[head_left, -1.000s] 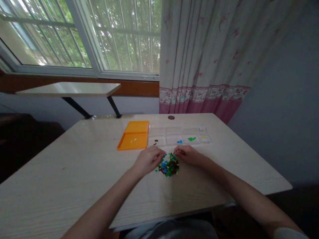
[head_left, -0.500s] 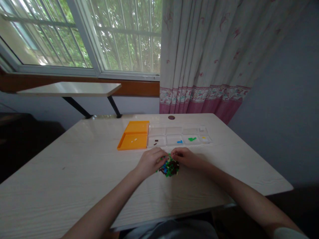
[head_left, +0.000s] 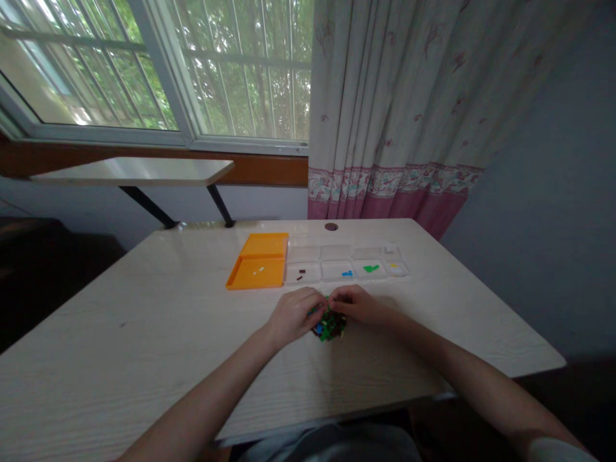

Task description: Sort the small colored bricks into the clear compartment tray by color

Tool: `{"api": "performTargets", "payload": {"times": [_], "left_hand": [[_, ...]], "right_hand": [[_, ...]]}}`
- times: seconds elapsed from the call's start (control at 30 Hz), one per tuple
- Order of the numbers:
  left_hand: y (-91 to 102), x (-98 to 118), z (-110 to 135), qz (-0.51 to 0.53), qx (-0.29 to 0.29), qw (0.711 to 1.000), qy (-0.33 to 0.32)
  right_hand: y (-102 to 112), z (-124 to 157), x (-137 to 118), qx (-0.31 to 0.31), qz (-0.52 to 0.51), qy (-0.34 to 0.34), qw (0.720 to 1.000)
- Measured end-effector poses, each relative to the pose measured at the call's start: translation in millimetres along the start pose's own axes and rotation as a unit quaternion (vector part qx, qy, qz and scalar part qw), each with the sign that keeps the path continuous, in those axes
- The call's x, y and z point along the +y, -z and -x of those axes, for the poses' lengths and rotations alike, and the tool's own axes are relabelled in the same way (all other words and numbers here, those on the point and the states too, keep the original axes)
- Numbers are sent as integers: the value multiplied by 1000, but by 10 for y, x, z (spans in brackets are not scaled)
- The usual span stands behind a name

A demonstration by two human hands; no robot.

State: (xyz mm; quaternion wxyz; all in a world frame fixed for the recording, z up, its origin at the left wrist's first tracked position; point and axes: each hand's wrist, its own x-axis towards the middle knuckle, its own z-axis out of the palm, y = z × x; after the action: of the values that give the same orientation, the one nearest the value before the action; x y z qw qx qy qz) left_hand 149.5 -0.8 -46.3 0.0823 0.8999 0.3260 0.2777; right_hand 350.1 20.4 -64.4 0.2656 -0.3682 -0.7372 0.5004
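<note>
A small heap of green, brown, blue and pale building bricks [head_left: 331,326] lies on the table in front of me. My left hand [head_left: 299,313] reaches over its left and far side, fingers curled and closed. From the right, my right hand [head_left: 359,304] meets it above the heap's far edge with thumb and fingers pinched together. The fingertips of both hands nearly touch. Whatever they hold is too small or hidden to make out.
Beyond the hands stand clear trays [head_left: 337,280] with several compartments holding a few brown, blue, green and yellow bricks. Left of them is an orange tray [head_left: 264,245] with some pale pieces. A raised shelf [head_left: 144,172] stands at the table's back left.
My left hand has shifted slightly right and its fingers have curled in over the heap. My right hand stays almost in place.
</note>
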Motion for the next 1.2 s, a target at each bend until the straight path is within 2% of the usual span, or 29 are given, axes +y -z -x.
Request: {"api": "performTargets", "payload": {"times": [0.23,0.37,0.5,0.6,1.03,1.1,1.2], "left_hand": [[2,18,-7,7,-2,1000,8],[-1,24,-10,44,14,998,31],[-13,16,-14,75,46,994,66],[-19,8,-19,81,43,993,78],[-19,-21,-11,80,35,994,68],[5,-65,-7,68,42,994,70],[69,-160,7,20,29,996,78]], "right_hand": [[7,-9,10,7,-5,2,1000],[1,9,-47,57,59,40,996],[-17,44,-113,114,205,114,965],[-29,62,-117,132,266,143,944],[-18,91,-142,151,300,191,922],[20,89,-137,167,307,217,912],[121,85,-122,229,320,257,883]]}}
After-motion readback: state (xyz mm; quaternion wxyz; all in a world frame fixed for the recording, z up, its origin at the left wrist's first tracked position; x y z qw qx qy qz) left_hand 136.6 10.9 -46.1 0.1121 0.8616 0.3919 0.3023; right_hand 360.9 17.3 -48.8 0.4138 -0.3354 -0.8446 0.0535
